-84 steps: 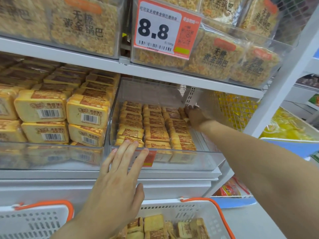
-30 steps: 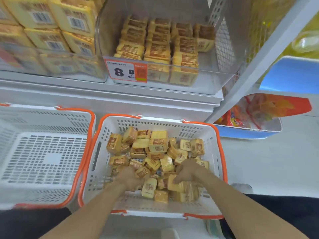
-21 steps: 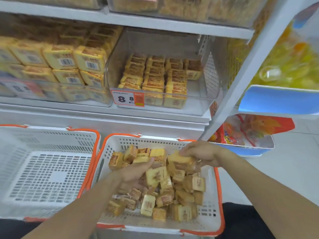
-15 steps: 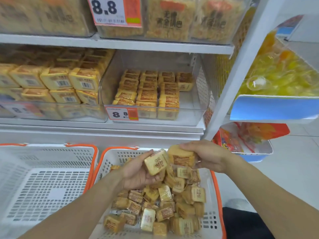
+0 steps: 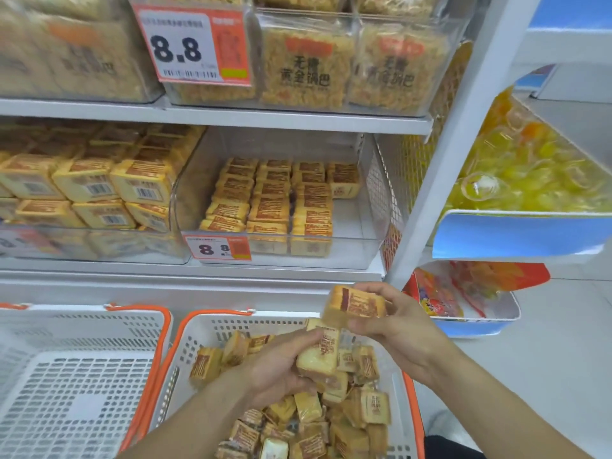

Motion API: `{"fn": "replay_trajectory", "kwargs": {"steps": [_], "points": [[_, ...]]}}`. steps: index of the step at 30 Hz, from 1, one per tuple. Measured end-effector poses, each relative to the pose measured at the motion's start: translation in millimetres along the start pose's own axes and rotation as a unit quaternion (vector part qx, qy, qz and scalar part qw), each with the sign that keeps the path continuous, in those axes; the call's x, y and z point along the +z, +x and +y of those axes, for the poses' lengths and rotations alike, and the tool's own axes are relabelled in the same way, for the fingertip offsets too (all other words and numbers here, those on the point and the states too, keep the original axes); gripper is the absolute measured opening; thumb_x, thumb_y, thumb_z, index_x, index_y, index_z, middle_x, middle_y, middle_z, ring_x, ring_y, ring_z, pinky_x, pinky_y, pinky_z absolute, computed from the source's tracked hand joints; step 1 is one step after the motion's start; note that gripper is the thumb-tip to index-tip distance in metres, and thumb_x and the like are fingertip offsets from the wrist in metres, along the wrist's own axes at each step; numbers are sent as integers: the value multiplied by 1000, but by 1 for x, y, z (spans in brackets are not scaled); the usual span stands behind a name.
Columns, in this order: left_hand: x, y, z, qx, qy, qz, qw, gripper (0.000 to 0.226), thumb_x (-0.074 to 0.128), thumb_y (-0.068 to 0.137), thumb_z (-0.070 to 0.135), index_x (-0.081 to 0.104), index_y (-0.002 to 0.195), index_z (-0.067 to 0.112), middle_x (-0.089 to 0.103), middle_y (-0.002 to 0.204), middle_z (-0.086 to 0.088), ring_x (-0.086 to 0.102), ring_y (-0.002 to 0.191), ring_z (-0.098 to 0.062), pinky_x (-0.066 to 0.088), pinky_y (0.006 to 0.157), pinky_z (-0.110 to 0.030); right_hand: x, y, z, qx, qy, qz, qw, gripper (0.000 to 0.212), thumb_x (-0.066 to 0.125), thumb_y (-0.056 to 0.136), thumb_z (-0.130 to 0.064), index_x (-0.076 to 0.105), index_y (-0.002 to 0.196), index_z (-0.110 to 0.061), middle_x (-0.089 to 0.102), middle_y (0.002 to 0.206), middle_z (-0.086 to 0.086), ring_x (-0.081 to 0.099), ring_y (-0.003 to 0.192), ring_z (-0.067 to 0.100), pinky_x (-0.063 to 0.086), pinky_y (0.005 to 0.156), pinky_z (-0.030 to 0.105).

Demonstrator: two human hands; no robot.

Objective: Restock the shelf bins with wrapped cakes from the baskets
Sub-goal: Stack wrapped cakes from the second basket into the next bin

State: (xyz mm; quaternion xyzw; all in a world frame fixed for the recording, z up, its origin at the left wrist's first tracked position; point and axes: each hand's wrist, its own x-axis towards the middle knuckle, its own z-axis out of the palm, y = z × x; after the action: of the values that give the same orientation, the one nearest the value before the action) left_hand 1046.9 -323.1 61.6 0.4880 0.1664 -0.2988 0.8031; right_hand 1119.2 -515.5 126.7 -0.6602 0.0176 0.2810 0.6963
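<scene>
A white basket with orange rim sits on the floor, holding several loose wrapped cakes. My left hand grips a wrapped cake above the basket. My right hand grips another wrapped cake a little higher, beside the left one. On the middle shelf, a clear bin with an 8.8 price tag holds rows of the same cakes; its right side is bare.
A second white basket stands at the left with nothing in it. A neighbouring bin is stacked with larger yellow packs. The upper shelf carries bins of rice crackers. A white upright post and blue-fronted trays stand at right.
Both hands dug into the basket, each took a cake, and lifted them up above the basket. The right hand's cake has risen higher towards the shelf.
</scene>
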Motion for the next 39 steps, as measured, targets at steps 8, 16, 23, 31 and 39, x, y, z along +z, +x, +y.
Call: {"fn": "replay_trajectory", "kwargs": {"steps": [8, 16, 23, 31, 39], "points": [[-5, -41, 49, 7, 242, 11, 970, 64, 78, 88, 8, 32, 133, 11, 71, 77, 0, 66, 64, -18, 46, 48, -20, 19, 0, -7, -198, -148, -125, 961, 48, 81, 62, 5, 79, 87, -36, 47, 144, -4, 47, 138, 7, 53, 87, 31], [-15, -75, 64, 101, 267, 63, 956, 65, 90, 73, 27, 59, 131, 26, 68, 95, -13, 66, 78, -26, 40, 55, -28, 18, -10, -8, -193, -130, -202, 952, 68, 71, 69, 17, 59, 125, -19, 60, 129, 2, 65, 110, 19, 52, 78, 39], [-21, -83, 57, 167, 209, 177, 947, 55, 82, 75, 39, 63, 120, 15, 74, 91, -12, 61, 70, -19, 36, 54, -25, 24, -8, -8, -202, -161, -110, 960, 69, 91, 61, 3, 64, 114, -32, 69, 111, 0, 68, 103, 24, 60, 85, 44], [-19, -67, 56, 172, 66, 132, 974, 48, 63, 93, 35, 56, 131, 7, 70, 119, -19, 71, 103, -41, 55, 93, -48, 27, 0, -7, -203, -100, -107, 968, 67, 95, 58, -12, 63, 114, -30, 68, 114, 4, 65, 109, 28, 57, 85, 49], [-2, -45, 65, 135, 72, 64, 986, 80, 83, 69, 48, 55, 132, 8, 71, 119, -17, 70, 108, -31, 55, 92, -51, 53, 3, -15, -190, -241, -149, 940, 61, 88, 75, -16, 53, 121, -33, 63, 112, -5, 66, 95, 15, 58, 78, 33]]}}
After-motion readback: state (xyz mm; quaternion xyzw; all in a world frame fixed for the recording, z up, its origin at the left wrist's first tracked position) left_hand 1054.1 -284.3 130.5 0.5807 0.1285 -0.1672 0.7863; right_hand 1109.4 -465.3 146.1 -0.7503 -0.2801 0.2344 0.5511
